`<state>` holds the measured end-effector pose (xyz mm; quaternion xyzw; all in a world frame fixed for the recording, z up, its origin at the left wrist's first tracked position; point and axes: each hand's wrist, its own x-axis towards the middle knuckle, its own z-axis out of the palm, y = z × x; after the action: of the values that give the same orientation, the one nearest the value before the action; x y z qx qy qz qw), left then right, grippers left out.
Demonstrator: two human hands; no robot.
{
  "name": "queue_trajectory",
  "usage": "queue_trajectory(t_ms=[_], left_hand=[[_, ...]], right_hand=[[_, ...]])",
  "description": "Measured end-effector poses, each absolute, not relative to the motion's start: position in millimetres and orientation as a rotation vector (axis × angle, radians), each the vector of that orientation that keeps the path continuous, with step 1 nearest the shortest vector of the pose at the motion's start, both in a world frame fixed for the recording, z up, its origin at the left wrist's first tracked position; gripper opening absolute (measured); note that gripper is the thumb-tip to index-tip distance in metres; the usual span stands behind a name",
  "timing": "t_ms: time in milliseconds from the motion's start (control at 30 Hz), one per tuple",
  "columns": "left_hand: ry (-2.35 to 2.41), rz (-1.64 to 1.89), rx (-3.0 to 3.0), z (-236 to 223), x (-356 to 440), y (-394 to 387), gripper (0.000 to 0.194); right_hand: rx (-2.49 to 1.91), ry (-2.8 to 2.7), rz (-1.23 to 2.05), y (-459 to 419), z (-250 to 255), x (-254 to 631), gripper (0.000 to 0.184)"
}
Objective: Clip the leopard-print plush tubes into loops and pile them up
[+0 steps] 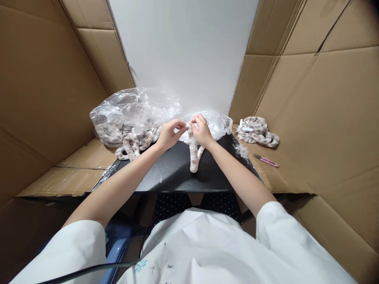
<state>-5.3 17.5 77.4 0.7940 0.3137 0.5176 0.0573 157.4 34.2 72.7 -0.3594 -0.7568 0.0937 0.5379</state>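
Note:
A fluffy white-and-brown plush strip (193, 156) hangs in a loop over the black table top (166, 173), its lower end near the front. My right hand (201, 129) pinches the strip's upper end between thumb and fingers. Close beside it on the left, my left hand (172, 134) has thumb and fingertips pinched together at the same end; whether they grip the plush itself or something thin on it is too small to tell.
A clear plastic bag (130, 104) with more plush strips (130, 146) spilling out lies at left. Another clear bag (220, 122) lies behind my hands. At right, on cardboard, are a plush bundle (256, 130) with white tags and pink-handled thread snips (266, 160). Cardboard walls (334, 110) stand on both sides.

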Motion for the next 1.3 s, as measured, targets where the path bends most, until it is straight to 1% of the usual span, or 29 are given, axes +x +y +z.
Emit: queue_trajectory(t_ms=[100,233,367,533,600,667,767,867,967,1067,1167,1300], left_hand=[[0.923,1.512,2.508,80,-9,20,0.017],[0.899,1.527,2.3,78,-8,22,0.024],[0.823,1.624,1.983,73,4,17,0.035],[0.699,1.758,1.793,79,17,20,0.042],[0.653,1.773,1.816,92,17,29,0.042],[0.593,1.797,1.872,117,17,39,0.041],[0.5,1.863,1.976,172,20,48,0.039],[0.425,1.852,2.101,230,28,46,0.035],[0.353,1.883,2.225,270,36,40,0.034],[0.263,1.891,2.275,288,39,41,0.035],[0.238,1.87,2.288,293,37,48,0.034],[0.414,1.84,2.331,294,29,58,0.026]], right_hand=[[-0.833,-1.803,0.315,35,74,159,0.012],[-0.816,-1.776,0.401,34,77,159,0.011],[-0.824,-1.715,0.343,31,78,155,0.012],[-0.776,-1.711,0.233,33,87,150,0.014],[-0.759,-1.724,0.192,39,102,149,0.015],[-0.748,-1.735,0.146,46,127,149,0.017],[-0.756,-1.719,0.082,58,180,152,0.018],[-0.756,-1.691,0.043,67,235,161,0.015],[-0.728,-1.703,0.018,71,272,170,0.014],[-0.765,-1.674,-0.06,65,291,174,0.017],[-0.817,-1.654,-0.114,54,297,171,0.022],[-0.856,-1.657,-0.088,50,294,167,0.022]])
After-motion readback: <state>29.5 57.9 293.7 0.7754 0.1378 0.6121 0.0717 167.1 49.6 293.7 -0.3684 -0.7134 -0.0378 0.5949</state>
